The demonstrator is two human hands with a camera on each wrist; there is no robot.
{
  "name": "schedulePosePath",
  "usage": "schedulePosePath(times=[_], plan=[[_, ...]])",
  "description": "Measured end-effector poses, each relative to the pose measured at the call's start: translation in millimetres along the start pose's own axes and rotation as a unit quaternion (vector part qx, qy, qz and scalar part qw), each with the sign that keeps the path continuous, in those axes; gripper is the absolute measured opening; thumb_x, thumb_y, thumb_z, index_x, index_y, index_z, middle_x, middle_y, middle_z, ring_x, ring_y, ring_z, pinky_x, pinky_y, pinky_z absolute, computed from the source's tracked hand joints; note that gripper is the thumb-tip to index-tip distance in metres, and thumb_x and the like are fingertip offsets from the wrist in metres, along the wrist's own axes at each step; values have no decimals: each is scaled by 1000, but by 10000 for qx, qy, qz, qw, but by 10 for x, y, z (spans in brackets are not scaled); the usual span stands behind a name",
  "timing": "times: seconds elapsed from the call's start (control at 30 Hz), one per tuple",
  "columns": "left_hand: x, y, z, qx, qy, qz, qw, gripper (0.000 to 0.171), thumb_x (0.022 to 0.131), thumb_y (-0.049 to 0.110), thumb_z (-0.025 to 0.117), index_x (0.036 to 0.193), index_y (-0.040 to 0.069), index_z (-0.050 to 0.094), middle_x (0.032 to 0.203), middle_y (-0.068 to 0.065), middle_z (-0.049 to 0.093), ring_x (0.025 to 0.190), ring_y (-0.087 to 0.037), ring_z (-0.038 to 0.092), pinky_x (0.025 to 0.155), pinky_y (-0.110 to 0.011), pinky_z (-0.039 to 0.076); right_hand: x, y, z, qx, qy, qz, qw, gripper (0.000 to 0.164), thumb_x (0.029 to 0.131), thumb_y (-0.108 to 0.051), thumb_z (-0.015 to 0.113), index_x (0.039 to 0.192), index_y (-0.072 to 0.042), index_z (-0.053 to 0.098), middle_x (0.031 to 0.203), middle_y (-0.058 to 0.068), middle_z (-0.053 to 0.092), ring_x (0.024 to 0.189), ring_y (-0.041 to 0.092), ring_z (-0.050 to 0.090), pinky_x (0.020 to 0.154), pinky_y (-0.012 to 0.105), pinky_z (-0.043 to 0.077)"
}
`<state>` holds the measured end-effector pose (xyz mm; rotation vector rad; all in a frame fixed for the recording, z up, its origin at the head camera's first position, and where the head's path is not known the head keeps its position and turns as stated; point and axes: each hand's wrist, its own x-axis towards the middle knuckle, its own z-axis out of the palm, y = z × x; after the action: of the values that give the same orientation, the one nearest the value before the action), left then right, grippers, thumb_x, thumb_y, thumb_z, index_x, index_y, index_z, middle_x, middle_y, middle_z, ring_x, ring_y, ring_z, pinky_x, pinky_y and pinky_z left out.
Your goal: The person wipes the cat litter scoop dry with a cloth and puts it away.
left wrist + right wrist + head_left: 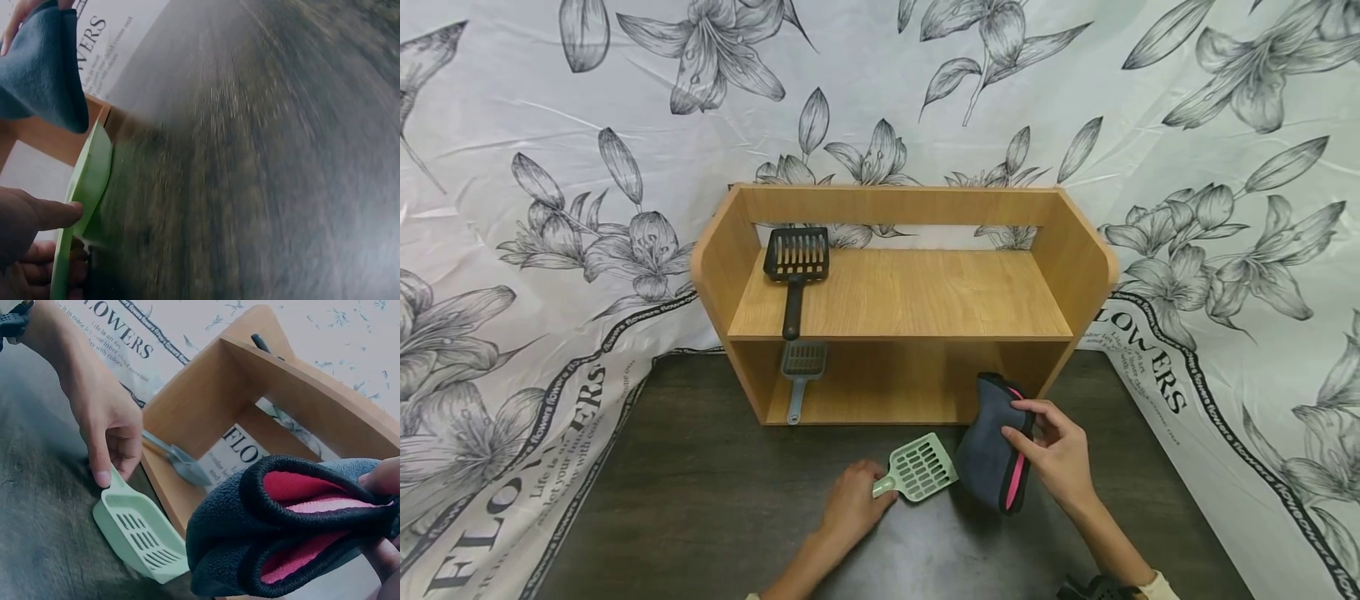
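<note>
In the head view my left hand (856,500) grips the handle of a pale green slotted litter scoop (922,468), whose head points toward the right. The thumb lies along the handle in the left wrist view. My right hand (1060,450) pinches a folded dark blue cloth (987,454) with black edging, held up just right of the scoop and in front of the shelf. Its pink inner side shows between the folds (306,487) in the right wrist view. The cloth's lower edge hangs close to the scoop's head.
A two-level wooden shelf (910,292) stands at the back of the dark table (715,500). On its upper level lies a black litter scoop (797,254), handle toward me. A grey scoop (803,362) is on the lower level at the left. Flower-printed sheeting (880,100) hangs behind.
</note>
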<state>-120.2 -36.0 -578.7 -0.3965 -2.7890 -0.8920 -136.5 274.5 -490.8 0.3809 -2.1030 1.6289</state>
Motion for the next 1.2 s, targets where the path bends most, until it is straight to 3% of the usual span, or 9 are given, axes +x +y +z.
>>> schedulePosePath(times=[0.23, 0.37, 0.43, 0.63, 0.97, 1.07, 1.2], plan=[[3, -72, -88, 110, -276, -84, 9995, 26, 81, 22, 92, 98, 12, 76, 90, 1, 73, 75, -22, 69, 55, -38, 46, 11, -42, -25, -157, -156, -155, 9996, 44, 80, 18, 82, 121, 3, 72, 111, 8, 68, 73, 6, 54, 48, 24, 37], [27, -95, -148, 58, -322, 1, 9995, 25, 84, 21, 90, 101, 12, 75, 91, 1, 73, 74, -19, 67, 54, -37, 45, 9, -64, -6, -380, -459, -321, 9977, 47, 79, 20, 83, 121, 2, 72, 112, 13, 67, 89, 3, 64, 54, 16, 49], [42, -100, -174, 22, -314, 48, 9995, 25, 85, 21, 89, 103, 12, 75, 91, 1, 74, 74, -18, 68, 54, -37, 45, 7, -74, 18, -470, -604, -439, 9961, 48, 77, 22, 82, 120, 4, 71, 111, 17, 66, 92, 5, 67, 57, 19, 55], [114, -75, -237, -16, -289, 171, 9994, 22, 87, 22, 88, 103, 12, 76, 91, 3, 74, 74, -15, 67, 55, -35, 46, 30, -138, 120, -465, -836, -573, 9938, 48, 75, 24, 82, 118, 5, 72, 109, 18, 67, 86, 8, 66, 59, 19, 56], [243, 156, -359, 61, -263, 476, 9985, 24, 87, 21, 88, 106, 11, 76, 93, 4, 73, 75, -17, 69, 57, -36, 49, 108, -227, 384, -762, -1270, -874, 9851, 43, 82, 3, 89, 120, -12, 75, 109, 4, 72, 60, 6, 46, 51, 18, 41], [273, 239, -367, 77, -244, 589, 9979, 24, 87, 23, 88, 106, 12, 76, 92, 4, 73, 74, -16, 69, 56, -36, 49, 86, -199, 495, -973, -1357, -858, 9822, 44, 81, 2, 90, 119, -14, 76, 110, 2, 74, 62, 6, 48, 51, 19, 41], [306, 344, -387, 69, -220, 668, 9975, 23, 89, 25, 86, 107, 13, 77, 92, 5, 73, 73, -13, 67, 57, -32, 48, 37, -151, 623, -1475, -1620, -779, 9726, 45, 80, -2, 92, 119, -16, 76, 114, -3, 74, 87, 11, 68, 71, 27, 57]])
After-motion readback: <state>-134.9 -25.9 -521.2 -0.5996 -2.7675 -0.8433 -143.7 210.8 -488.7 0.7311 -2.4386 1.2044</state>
